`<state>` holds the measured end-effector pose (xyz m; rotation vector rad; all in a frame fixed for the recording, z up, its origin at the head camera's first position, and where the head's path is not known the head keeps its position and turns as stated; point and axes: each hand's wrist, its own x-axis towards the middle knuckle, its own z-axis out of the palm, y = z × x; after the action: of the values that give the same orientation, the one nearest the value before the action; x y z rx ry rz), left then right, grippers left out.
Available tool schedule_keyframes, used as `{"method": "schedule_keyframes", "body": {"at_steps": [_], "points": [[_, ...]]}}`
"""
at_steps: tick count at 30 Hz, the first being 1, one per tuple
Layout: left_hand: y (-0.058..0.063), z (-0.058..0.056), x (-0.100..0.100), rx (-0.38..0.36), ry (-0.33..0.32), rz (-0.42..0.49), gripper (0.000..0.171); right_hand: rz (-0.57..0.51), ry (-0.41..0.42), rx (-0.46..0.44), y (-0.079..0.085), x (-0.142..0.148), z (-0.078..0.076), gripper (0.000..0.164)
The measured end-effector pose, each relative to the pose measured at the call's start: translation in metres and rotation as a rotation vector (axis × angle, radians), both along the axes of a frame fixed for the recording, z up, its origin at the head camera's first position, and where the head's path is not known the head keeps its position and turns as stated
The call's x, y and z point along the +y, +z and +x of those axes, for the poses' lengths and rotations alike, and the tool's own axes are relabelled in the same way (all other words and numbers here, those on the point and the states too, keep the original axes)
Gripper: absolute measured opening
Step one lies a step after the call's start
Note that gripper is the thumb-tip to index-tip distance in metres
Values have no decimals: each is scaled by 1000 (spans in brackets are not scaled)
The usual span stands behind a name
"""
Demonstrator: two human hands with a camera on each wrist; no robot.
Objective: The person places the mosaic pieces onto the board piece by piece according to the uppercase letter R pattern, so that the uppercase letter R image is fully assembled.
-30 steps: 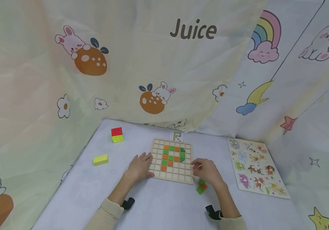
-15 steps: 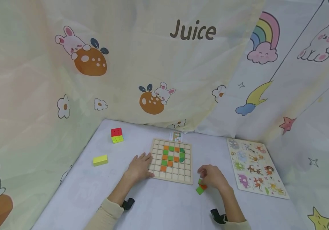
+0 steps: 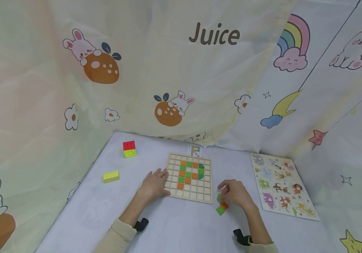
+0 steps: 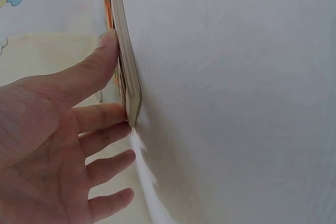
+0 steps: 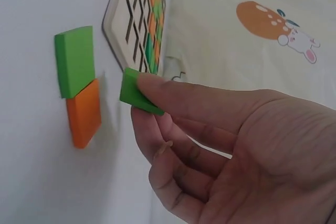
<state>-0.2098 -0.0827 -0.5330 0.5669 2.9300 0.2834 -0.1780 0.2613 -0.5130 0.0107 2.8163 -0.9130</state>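
Note:
A square wooden grid board (image 3: 196, 193) lies mid-table, with orange and green tiles set in it in the shape of a letter P. My left hand (image 3: 153, 184) rests at its near left corner, thumb against the near edge and fingers spread along the left side. Right of the board, my right hand (image 3: 236, 193) pinches a green tile (image 5: 134, 90) between thumb and forefinger, the other fingers curled. Beside it on the table lie an orange tile (image 5: 85, 116) and another green tile (image 5: 77, 59), touching at their corners.
A red and yellow puzzle cube (image 3: 129, 149) and a yellow block (image 3: 111, 176) sit on the left. Behind the board is a small pattern card (image 3: 195, 150). An animal puzzle board (image 3: 285, 186) lies at right. Printed cloth hangs round the table.
My right hand has moved from the board's right edge down and right to the loose tiles, and now pinches a green one. The left hand has stayed on the board's corner.

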Motion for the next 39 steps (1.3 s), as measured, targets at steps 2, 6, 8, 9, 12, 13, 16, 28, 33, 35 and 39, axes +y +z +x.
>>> {"method": "schedule_keyframes", "body": {"at_steps": [2,6,8,9,12,13,16,28,33,35,39], "points": [[-1,-1,0,0,0,-7,90,-28,-5,22,2,-3,-2,29],[-2,-1,0,-5,-1,-1,90,-88,-5,66,3,-12,-8,30],[-1,-1,0,-5,1,5,90,-127,6,85,4,-18,-12,30],[-1,-1,0,-7,3,7,90,-146,16,94,3,-21,-14,30],[0,-1,0,-10,10,13,90,-198,52,117,2,-29,-20,30],[0,-1,0,-9,11,14,90,-212,65,123,1,-32,-22,29],[-1,-2,1,-10,10,17,90,-240,95,136,-3,-41,-28,29],[-2,-2,2,-9,4,3,90,-250,160,163,-19,-66,-39,26],[-2,-2,3,-12,3,6,91,-230,166,144,-26,-72,-41,22],[-2,-1,2,-15,4,8,91,-218,164,146,-27,-73,-41,21],[-2,-2,2,-10,8,-1,91,-186,161,169,-30,-76,-41,20]]}}
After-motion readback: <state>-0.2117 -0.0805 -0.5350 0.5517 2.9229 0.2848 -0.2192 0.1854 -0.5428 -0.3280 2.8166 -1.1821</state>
